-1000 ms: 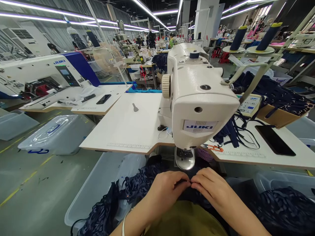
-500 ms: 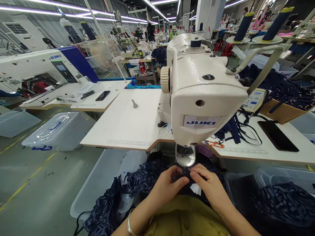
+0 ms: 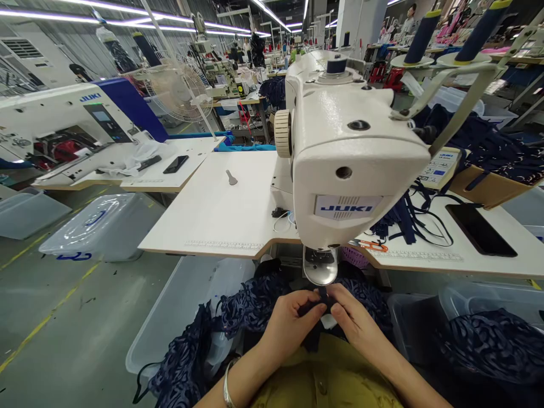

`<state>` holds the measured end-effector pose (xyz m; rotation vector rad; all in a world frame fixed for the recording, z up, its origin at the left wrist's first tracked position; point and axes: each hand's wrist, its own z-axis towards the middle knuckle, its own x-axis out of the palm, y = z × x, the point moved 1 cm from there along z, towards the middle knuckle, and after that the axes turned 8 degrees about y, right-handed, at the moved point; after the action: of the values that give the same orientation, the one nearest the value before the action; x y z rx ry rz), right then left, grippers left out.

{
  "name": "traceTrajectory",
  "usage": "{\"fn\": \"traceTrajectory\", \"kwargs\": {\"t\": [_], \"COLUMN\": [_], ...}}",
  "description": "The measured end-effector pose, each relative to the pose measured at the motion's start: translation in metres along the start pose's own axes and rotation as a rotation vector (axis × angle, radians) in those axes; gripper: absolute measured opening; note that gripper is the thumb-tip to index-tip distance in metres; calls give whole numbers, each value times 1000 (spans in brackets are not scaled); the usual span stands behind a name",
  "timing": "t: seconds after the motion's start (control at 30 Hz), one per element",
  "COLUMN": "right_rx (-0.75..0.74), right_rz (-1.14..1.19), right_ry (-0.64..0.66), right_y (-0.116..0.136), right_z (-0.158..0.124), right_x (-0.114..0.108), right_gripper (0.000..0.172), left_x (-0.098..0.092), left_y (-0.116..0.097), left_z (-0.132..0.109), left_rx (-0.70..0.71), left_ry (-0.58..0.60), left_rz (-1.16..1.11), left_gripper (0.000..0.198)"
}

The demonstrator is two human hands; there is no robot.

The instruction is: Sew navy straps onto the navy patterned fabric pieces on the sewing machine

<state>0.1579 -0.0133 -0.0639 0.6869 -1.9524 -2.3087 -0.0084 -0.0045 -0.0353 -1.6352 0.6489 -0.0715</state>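
Note:
Just below the metal guard (image 3: 319,267) of the white sewing machine (image 3: 361,133), both my hands meet at a narrow dark strap (image 3: 323,293). My left hand (image 3: 291,317) pinches it between thumb and fingers from the left. From the other side, my right hand (image 3: 355,317) is closed on the same strap, its fingertips almost touching the left ones. A small piece of white material (image 3: 328,322) shows between the hands. Navy patterned garments (image 3: 250,306) lie bunched around and under them. The strap's far end is hidden beneath the guard.
Orange-handled snips (image 3: 370,245), navy straps (image 3: 403,221) and a black phone (image 3: 480,229) lie on the table's right side. A flat grey metal piece (image 3: 231,178) rests on the left tabletop (image 3: 204,209). Plastic bins (image 3: 170,323) flank me below the table edge.
My right fingers have moved slightly up and left, closer over the strap. Less of the white piece shows. More dark fabric hangs below my hands, and the head view has shifted slightly.

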Motion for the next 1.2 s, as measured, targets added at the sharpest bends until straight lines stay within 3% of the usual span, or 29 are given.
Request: {"fn": "traceTrajectory", "kwargs": {"t": [0.1,0.17,0.23,0.3,0.5,0.63,0.8,1.0,1.2], "right_rx": [41,108,145,145,178,15,-155,-386,-484], "right_rz": [94,194,302,367,278,206,179,101,-47], "right_ry": [109,0,-164,-237,-143,-144,-224,-285,-290], "right_y": [1,-1,-3,-5,2,5,1,6,12], "right_z": [-1,-2,-3,-4,-5,-7,-12,-11,-11], "right_x": [1,5,10,12,-5,-11,-3,-1,-7], "right_gripper": [34,31,32,32,21,15,6,21,24], "left_x": [2,3,3,3,4,6,10,9,10], "left_y": [-3,-5,-7,-9,-9,-5,-6,-7,-5], "left_z": [-1,-1,-1,-1,-5,-7,-9,-9,-9], "left_rx": [43,37,25,32,139,186,251,264,214], "left_ry": [120,157,146,116,43,-33,-101,-130,-134], "left_rz": [152,264,341,398,641,770,795,785,805], "left_gripper": [19,20,19,15,14,8,11,19,30]}}
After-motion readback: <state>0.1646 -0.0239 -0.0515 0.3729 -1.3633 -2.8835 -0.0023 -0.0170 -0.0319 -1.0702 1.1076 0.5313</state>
